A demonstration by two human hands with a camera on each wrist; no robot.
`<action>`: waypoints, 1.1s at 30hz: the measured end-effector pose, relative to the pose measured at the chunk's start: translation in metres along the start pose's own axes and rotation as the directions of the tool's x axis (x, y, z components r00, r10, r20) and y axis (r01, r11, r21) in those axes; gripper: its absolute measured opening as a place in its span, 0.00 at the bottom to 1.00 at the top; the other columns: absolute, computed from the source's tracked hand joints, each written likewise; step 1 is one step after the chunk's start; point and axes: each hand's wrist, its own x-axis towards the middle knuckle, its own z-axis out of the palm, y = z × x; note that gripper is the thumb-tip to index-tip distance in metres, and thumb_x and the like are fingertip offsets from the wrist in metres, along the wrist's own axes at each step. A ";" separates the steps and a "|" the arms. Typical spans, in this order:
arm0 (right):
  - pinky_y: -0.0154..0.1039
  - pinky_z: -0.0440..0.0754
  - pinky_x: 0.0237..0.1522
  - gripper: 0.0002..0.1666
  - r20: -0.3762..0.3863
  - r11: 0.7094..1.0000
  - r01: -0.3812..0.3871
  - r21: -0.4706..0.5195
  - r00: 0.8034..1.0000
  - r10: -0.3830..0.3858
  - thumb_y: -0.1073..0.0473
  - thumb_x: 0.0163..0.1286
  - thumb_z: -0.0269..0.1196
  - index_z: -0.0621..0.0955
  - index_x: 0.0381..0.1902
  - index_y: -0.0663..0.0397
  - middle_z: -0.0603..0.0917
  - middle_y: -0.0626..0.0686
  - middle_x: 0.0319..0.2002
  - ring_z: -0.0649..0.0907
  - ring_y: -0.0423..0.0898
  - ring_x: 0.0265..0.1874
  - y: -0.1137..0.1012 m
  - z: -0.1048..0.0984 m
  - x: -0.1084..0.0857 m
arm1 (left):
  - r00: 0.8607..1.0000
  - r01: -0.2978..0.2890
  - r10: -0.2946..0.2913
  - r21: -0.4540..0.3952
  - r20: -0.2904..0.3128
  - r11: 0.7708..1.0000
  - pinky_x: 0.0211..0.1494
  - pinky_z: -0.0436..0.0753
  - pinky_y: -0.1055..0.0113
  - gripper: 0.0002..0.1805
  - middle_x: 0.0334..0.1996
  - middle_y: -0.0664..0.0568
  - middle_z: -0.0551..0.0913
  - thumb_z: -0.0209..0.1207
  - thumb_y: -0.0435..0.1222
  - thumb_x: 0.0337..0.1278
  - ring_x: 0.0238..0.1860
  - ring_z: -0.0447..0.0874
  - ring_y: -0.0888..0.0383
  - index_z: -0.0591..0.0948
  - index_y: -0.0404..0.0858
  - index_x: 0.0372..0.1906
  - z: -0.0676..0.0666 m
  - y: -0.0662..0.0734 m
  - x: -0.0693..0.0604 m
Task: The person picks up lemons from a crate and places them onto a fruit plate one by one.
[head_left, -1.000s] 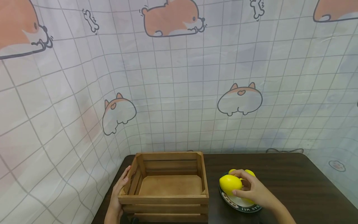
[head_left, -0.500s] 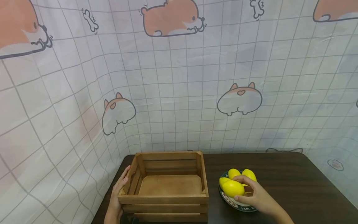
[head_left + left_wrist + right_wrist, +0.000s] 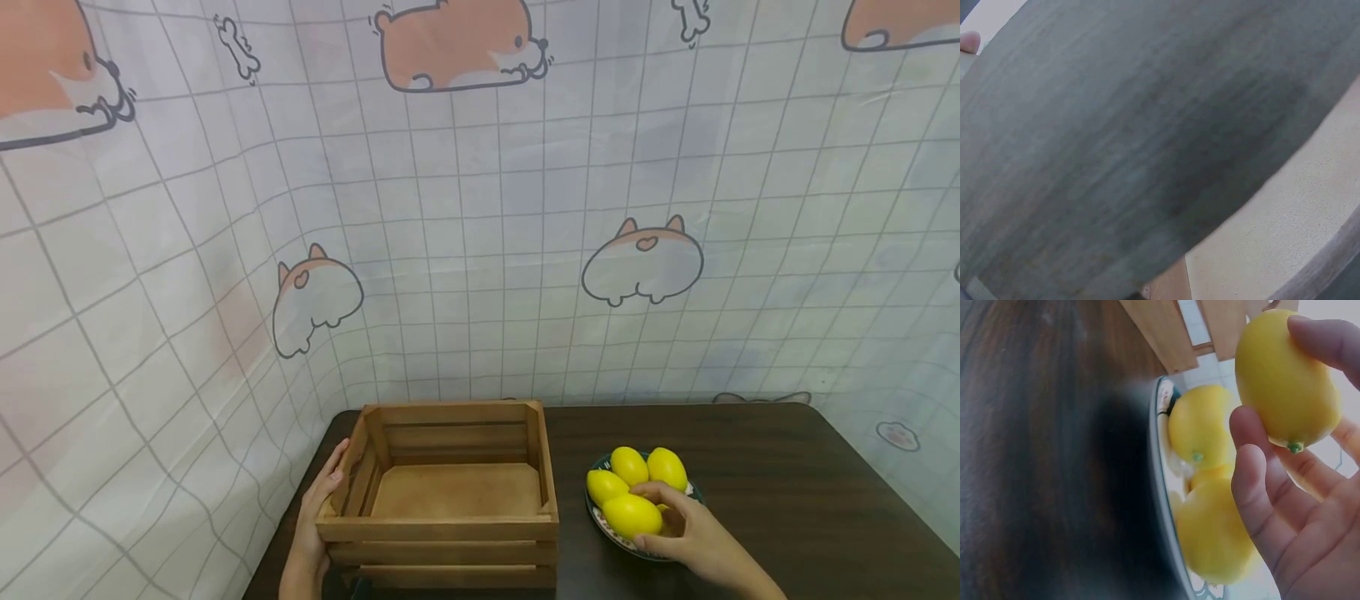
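Observation:
In the head view my right hand holds a yellow lemon between thumb and fingers, over the near part of a dark-rimmed plate. The right wrist view shows the same lemon with its green stem tip; whether it touches the plate is unclear. More lemons lie on the plate behind it, one partly hidden by my fingers. A slatted wooden crate stands to the left, nothing in it. My left hand rests along its left side, fingers fairly straight. The left wrist view is mostly crate wood.
Crate and plate stand side by side on a dark brown table, a narrow gap between them. A white gridded cloth with cartoon dogs hangs behind and at the left. A small dark object pokes out near my left wrist.
My right hand has moved slightly down and right with the lemon, uncovering other lemons on the plate. The left hand and crate have stayed put; the head view has shifted a little.

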 end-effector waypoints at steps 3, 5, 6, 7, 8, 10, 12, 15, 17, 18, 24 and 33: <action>0.32 0.84 0.50 0.32 0.010 0.999 -0.020 -0.025 1.000 0.021 0.59 0.72 0.66 0.69 0.68 0.65 0.74 0.68 0.63 0.83 0.37 0.49 0.003 0.000 -0.003 | 1.000 0.003 -0.003 -0.010 0.005 1.000 0.75 0.46 0.24 0.31 0.84 0.47 0.47 0.42 0.49 0.79 0.81 0.44 0.38 0.57 0.54 0.82 0.000 0.001 -0.001; 0.30 0.84 0.50 0.31 0.014 0.998 -0.022 -0.053 1.000 0.022 0.58 0.72 0.66 0.70 0.68 0.63 0.75 0.67 0.63 0.82 0.35 0.49 0.006 -0.001 -0.004 | 1.000 0.002 -0.001 -0.017 0.004 1.000 0.75 0.45 0.25 0.32 0.84 0.46 0.47 0.42 0.49 0.79 0.81 0.44 0.39 0.57 0.53 0.82 0.001 0.001 -0.001; 0.31 0.84 0.50 0.31 0.020 0.997 -0.013 -0.072 1.000 0.014 0.58 0.72 0.66 0.70 0.68 0.63 0.74 0.68 0.64 0.82 0.35 0.49 0.007 -0.001 -0.005 | 1.000 0.001 -0.001 -0.020 0.005 1.000 0.75 0.45 0.25 0.32 0.84 0.46 0.47 0.42 0.49 0.79 0.81 0.43 0.39 0.57 0.53 0.82 0.001 0.002 -0.002; 0.31 0.84 0.49 0.31 0.024 0.997 -0.014 -0.081 1.000 0.016 0.57 0.72 0.66 0.70 0.68 0.63 0.74 0.68 0.64 0.81 0.34 0.48 0.009 -0.001 -0.005 | 1.000 0.001 -0.001 -0.022 0.005 1.000 0.75 0.44 0.24 0.32 0.84 0.46 0.46 0.42 0.49 0.79 0.81 0.43 0.38 0.57 0.53 0.82 0.001 0.002 -0.002; 0.31 0.84 0.48 0.32 0.025 0.995 -0.015 -0.097 1.000 0.017 0.57 0.72 0.66 0.70 0.68 0.63 0.75 0.68 0.64 0.81 0.33 0.48 0.010 -0.001 -0.006 | 1.000 0.001 -0.001 -0.022 0.004 1.000 0.75 0.44 0.24 0.32 0.84 0.46 0.46 0.42 0.49 0.79 0.82 0.43 0.38 0.57 0.54 0.82 0.001 0.002 -0.002; 0.32 0.85 0.47 0.33 0.025 0.993 -0.017 -0.120 0.999 0.020 0.55 0.71 0.67 0.71 0.68 0.63 0.74 0.69 0.66 0.81 0.32 0.48 0.014 0.000 -0.006 | 1.000 0.001 -0.001 -0.013 -0.002 1.000 0.74 0.44 0.23 0.32 0.84 0.46 0.46 0.43 0.49 0.78 0.82 0.42 0.38 0.57 0.54 0.82 0.002 0.002 -0.003; 0.32 0.85 0.47 0.35 0.018 0.989 -0.033 -0.142 0.999 0.036 0.54 0.71 0.68 0.71 0.69 0.63 0.73 0.69 0.67 0.81 0.31 0.48 0.017 0.001 -0.007 | 1.000 -0.001 0.001 -0.009 -0.006 1.000 0.74 0.43 0.22 0.31 0.84 0.46 0.46 0.43 0.49 0.78 0.82 0.41 0.37 0.58 0.54 0.82 0.001 0.001 -0.005; 0.31 0.84 0.46 0.36 -0.007 0.979 -0.055 -0.195 0.998 0.055 0.52 0.69 0.69 0.72 0.69 0.60 0.74 0.66 0.67 0.80 0.31 0.47 0.020 0.002 -0.008 | 1.000 -0.005 0.005 -0.006 -0.009 1.000 0.74 0.42 0.22 0.31 0.84 0.46 0.46 0.43 0.48 0.78 0.82 0.41 0.37 0.58 0.54 0.82 0.001 0.000 -0.007; 0.29 0.84 0.46 0.36 -0.029 0.969 -0.068 -0.238 0.998 0.063 0.50 0.68 0.70 0.73 0.68 0.58 0.76 0.63 0.67 0.79 0.31 0.47 0.020 0.004 -0.010 | 1.000 -0.007 0.007 -0.006 -0.010 1.000 0.74 0.42 0.23 0.31 0.84 0.46 0.47 0.44 0.48 0.78 0.82 0.41 0.37 0.59 0.54 0.82 0.001 0.000 -0.008; 0.29 0.83 0.46 0.36 -0.041 0.963 -0.074 -0.260 0.997 0.066 0.49 0.68 0.71 0.74 0.68 0.57 0.77 0.62 0.66 0.79 0.31 0.47 0.020 0.005 -0.011 | 1.000 -0.007 0.007 -0.005 -0.011 1.000 0.74 0.42 0.22 0.31 0.84 0.46 0.47 0.44 0.48 0.78 0.82 0.41 0.36 0.58 0.54 0.82 0.002 0.000 -0.008; 0.33 0.84 0.47 0.35 -0.095 0.931 -0.104 -0.350 0.993 0.076 0.45 0.64 0.72 0.77 0.65 0.53 0.80 0.57 0.63 0.79 0.31 0.47 0.017 0.010 -0.016 | 1.000 0.009 -0.009 0.004 -0.025 1.000 0.73 0.42 0.22 0.31 0.84 0.47 0.46 0.44 0.48 0.77 0.82 0.40 0.37 0.59 0.56 0.81 0.003 -0.002 -0.012; 0.30 0.82 0.39 0.36 -0.127 0.911 -0.132 -0.390 0.988 0.088 0.42 0.62 0.73 0.78 0.63 0.52 0.83 0.57 0.59 0.79 0.31 0.38 0.018 0.012 -0.017 | 0.999 0.019 -0.019 0.007 -0.038 1.000 0.73 0.43 0.22 0.31 0.84 0.49 0.47 0.45 0.49 0.76 0.83 0.41 0.38 0.61 0.58 0.80 0.004 -0.001 -0.013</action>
